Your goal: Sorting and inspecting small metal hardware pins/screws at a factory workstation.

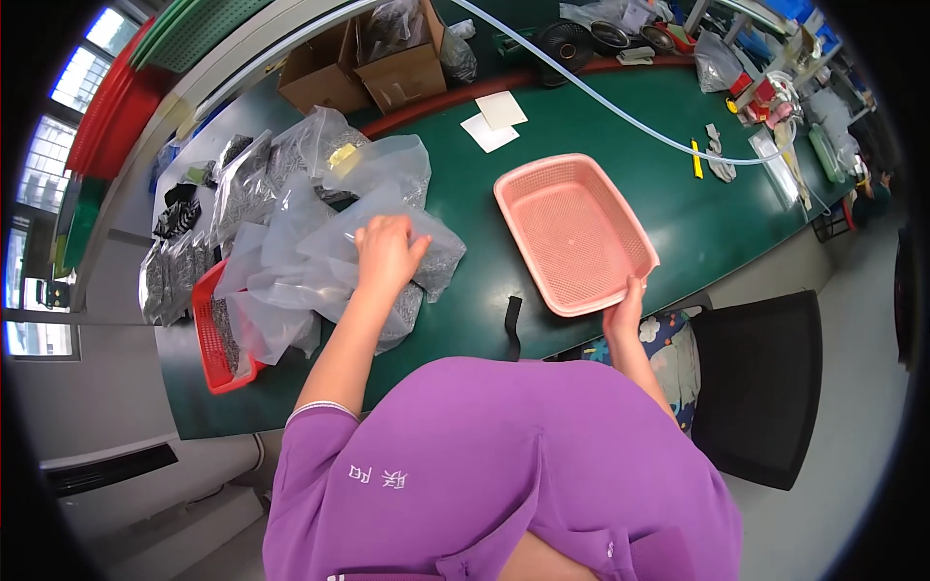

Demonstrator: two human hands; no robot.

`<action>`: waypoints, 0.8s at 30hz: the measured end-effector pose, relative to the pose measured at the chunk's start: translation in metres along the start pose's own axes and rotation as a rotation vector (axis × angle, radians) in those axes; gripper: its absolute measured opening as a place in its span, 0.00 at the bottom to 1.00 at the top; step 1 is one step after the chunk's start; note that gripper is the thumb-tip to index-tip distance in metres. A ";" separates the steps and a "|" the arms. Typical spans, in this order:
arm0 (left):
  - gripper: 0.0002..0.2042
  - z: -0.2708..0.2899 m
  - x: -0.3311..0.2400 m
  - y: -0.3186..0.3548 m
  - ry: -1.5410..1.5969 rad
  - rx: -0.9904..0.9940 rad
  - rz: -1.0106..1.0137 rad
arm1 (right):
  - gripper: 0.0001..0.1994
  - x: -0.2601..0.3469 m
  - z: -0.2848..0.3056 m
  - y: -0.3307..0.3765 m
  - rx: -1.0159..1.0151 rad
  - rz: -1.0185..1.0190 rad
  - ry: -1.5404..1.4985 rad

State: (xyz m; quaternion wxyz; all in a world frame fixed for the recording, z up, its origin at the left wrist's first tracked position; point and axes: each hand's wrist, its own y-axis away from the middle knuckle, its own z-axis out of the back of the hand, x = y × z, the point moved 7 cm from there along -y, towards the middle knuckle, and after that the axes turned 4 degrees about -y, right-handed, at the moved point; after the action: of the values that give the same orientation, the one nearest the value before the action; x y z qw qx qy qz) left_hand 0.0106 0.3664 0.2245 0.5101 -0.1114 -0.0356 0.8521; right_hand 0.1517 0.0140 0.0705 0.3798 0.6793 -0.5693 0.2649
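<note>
My right hand (625,308) grips the near right corner of a shallow pink plastic basket (572,232), whose perforated floor shows bare. On the left, my left hand (386,254) lies over a pile of clear plastic bags, fingers bent down onto a clear plastic bag (339,237) and thumb out to the side. It looks closed on the film, though its fingertips are partly hidden. Several bags hold many small silvery-grey pieces, too fine to name. A red basket (215,334) under the pile's near left edge holds similar pieces.
A green table (465,320) carries everything. Two cardboard boxes (402,73) stand at the back left, and white cards (499,118) lie behind the pink basket. A pale hose (591,92) crosses above the table. A black strap (512,324) lies near the front edge; a black chair (760,387) stands right.
</note>
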 end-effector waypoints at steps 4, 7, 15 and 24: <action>0.10 0.020 0.002 0.022 0.024 0.038 -0.128 | 0.30 -0.049 -0.001 0.021 0.059 -0.365 0.285; 0.08 0.030 0.045 0.060 -0.014 -0.098 -0.002 | 0.29 -0.060 -0.018 0.038 0.116 -0.521 0.376; 0.05 0.038 0.033 0.057 0.112 -0.154 0.063 | 0.23 -0.073 -0.027 0.033 0.176 -0.592 0.460; 0.20 0.057 0.011 0.116 0.247 -0.236 0.074 | 0.15 -0.101 0.008 0.100 0.453 -1.058 0.659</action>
State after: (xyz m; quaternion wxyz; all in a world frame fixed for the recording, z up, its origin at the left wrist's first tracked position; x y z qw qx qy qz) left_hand -0.1073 0.3235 0.2580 0.4625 -0.2756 -0.0682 0.8399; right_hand 0.0322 0.0587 0.0071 0.4606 0.8139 0.0565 0.3497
